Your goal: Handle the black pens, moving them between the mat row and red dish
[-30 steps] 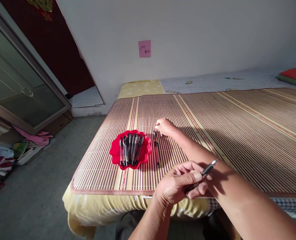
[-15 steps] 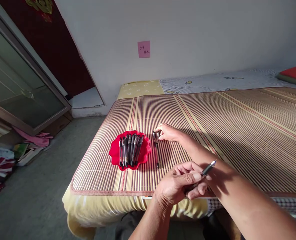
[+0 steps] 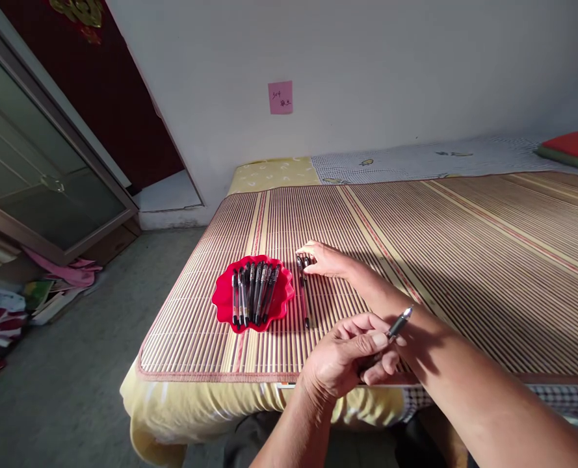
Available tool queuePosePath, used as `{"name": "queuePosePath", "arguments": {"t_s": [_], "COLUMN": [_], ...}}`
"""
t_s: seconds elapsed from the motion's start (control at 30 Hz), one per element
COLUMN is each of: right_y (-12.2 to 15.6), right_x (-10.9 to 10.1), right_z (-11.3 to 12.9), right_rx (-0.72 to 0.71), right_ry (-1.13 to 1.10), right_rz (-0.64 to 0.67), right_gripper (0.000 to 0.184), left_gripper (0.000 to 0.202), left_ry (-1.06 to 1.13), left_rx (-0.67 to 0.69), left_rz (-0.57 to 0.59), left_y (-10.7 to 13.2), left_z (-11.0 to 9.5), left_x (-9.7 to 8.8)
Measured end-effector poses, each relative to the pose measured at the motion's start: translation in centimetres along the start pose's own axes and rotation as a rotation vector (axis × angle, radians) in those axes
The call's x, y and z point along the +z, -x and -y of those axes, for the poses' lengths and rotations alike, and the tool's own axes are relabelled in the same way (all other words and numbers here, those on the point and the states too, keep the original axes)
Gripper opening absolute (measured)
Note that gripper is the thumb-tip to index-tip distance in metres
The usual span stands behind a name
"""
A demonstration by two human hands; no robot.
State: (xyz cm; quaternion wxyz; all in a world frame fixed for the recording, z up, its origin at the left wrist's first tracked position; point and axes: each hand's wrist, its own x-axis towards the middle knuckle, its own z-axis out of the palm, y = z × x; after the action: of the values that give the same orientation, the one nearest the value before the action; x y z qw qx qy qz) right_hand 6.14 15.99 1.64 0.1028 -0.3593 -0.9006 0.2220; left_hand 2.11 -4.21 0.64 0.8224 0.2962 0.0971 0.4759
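Note:
My left hand (image 3: pixel 354 354) is closed round a dark pen (image 3: pixel 398 323), its bare silvery tip pointing up and to the right. Farther out on the striped mat (image 3: pixel 367 240), my right hand (image 3: pixel 324 259) has its thumb and fingers bent round a small dark piece that looks like a pen cap (image 3: pixel 307 261); the fingers partly hide it. Right beside those fingertips lies another pen (image 3: pixel 305 302), its top end touching or almost touching them. To the left a red scalloped plate (image 3: pixel 224 299) carries several capped black pens (image 3: pixel 254 292) side by side.
The mat covers a bed with a yellow patterned sheet (image 3: pixel 196 409) hanging over its front edge. A pink note (image 3: pixel 280 97) is stuck to the wall behind. A red cushion (image 3: pixel 574 149) lies at the far right. Clothes and books (image 3: pixel 45 299) are on the left by a glass-panelled door (image 3: pixel 49 156).
My right hand has shifted slightly left, closer over the top of the lying pen. My left hand and its pen have tilted and moved a little to the left. The plate stays put.

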Motion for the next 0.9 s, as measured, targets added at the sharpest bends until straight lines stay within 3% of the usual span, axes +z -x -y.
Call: {"name": "queuePosePath", "arguments": {"t_s": [0.3, 0.43, 0.6, 0.9], "right_y": [0.2, 0.3, 0.6, 0.1], "right_x": [0.1, 0.2, 0.1, 0.7], "right_z": [1.4, 1.4, 2.1, 2.6], "right_rx": [0.007, -0.008, 0.078, 0.106], "right_ry": [0.056, 0.064, 0.049, 0.083], "right_rz": [0.037, 0.01, -0.005, 0.001], "right_gripper": [0.022, 0.029, 0.043, 0.043], "left_gripper": [0.024, 0.024, 0.027, 0.029], "left_ry": [0.005, 0.01, -0.006, -0.026], "left_rx": [0.001, 0.003, -0.005, -0.007], "left_rz": [0.007, -0.002, -0.009, -0.022], "left_y": [0.0, -0.1, -0.1, 0.0], "left_z": [0.2, 0.1, 0.1, 0.1], "left_x": [-0.1, -0.1, 0.0, -0.1]}}
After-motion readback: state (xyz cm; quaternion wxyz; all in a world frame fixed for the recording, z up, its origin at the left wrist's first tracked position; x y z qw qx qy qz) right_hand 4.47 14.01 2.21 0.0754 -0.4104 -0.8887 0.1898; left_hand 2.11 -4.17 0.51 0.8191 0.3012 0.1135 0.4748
